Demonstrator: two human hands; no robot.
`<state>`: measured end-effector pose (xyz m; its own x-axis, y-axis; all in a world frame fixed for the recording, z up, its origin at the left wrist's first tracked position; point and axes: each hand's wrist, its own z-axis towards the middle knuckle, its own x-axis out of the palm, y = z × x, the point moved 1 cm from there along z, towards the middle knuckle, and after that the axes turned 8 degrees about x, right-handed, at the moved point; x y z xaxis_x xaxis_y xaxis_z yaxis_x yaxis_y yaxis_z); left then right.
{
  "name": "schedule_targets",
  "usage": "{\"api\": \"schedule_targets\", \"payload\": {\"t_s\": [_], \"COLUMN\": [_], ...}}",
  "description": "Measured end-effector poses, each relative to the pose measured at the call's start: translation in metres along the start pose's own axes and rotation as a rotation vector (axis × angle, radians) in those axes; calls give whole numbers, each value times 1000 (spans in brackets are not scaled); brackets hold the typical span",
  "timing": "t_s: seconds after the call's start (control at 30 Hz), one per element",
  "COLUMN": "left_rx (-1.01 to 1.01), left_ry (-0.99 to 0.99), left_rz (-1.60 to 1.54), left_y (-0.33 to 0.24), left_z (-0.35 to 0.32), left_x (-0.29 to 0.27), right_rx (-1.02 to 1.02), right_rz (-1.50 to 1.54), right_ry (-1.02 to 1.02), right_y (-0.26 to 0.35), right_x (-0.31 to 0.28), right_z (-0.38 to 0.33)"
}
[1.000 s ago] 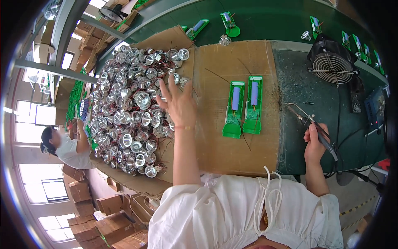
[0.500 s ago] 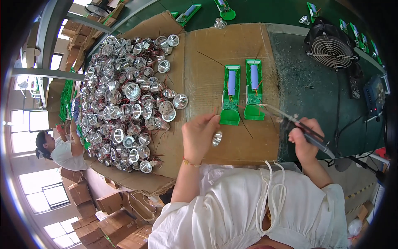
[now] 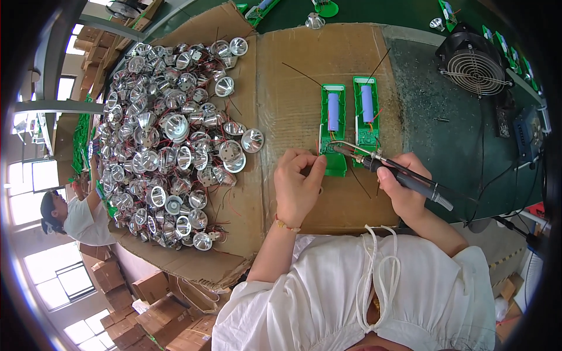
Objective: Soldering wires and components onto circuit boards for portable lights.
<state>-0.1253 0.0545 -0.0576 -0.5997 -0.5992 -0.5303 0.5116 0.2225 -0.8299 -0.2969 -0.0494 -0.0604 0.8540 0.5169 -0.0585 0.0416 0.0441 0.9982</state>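
Observation:
My right hand (image 3: 405, 198) is closed round a soldering iron (image 3: 414, 180). Its tip end reaches left over the circuit board of the nearer-left green plastic housing (image 3: 335, 165). Beside that board my left hand (image 3: 297, 186) pinches what looks like a thin red wire, whose end is too small to make out. A sliver of a shiny lamp reflector (image 3: 320, 190) shows at the edge of this hand, mostly hidden. In the left housing lies a purple battery cell (image 3: 333, 112). A second green housing (image 3: 357, 120) with its own purple cell (image 3: 367, 104) stands just to the right, its lower end behind the iron.
A large heap of silver reflectors (image 3: 175, 126) with wires covers the cardboard (image 3: 293, 55) on the left. A fan (image 3: 475, 73) and a blue box-shaped unit (image 3: 527, 137) stand at the right. More green housings (image 3: 449, 17) line the far side. Another person (image 3: 82, 216) works far left.
The soldering iron has moved left and its tip end now lies over the left board. My left hand has shifted right and up, close to that board. The view has shifted slightly.

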Motion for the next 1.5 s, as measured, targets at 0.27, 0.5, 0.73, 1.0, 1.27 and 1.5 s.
{"api": "schedule_targets", "payload": {"t_s": [0.27, 0.5, 0.73, 1.0, 1.27, 1.5], "left_rx": [-34, 35, 46, -11, 50, 11], "left_ry": [7, -19, -36, -91, -52, -34], "left_rz": [-26, 2, 13, -114, 13, 3], "left_y": [0, 0, -1, -7, -3, -6], "left_z": [2, 3, 2, -3, -1, 3], "left_x": [1, 2, 2, -1, 3, 4], "right_rx": [-13, 114, 137, 93, 81, 127], "right_rz": [-76, 175, 162, 124, 84, 82], "right_ry": [80, 15, 6, 13, 18, 37], "right_y": [0, 1, 3, 3, -2, -3], "right_x": [-2, -6, -10, -14, -9, -2], "right_z": [3, -2, -6, -9, -5, -1]}}
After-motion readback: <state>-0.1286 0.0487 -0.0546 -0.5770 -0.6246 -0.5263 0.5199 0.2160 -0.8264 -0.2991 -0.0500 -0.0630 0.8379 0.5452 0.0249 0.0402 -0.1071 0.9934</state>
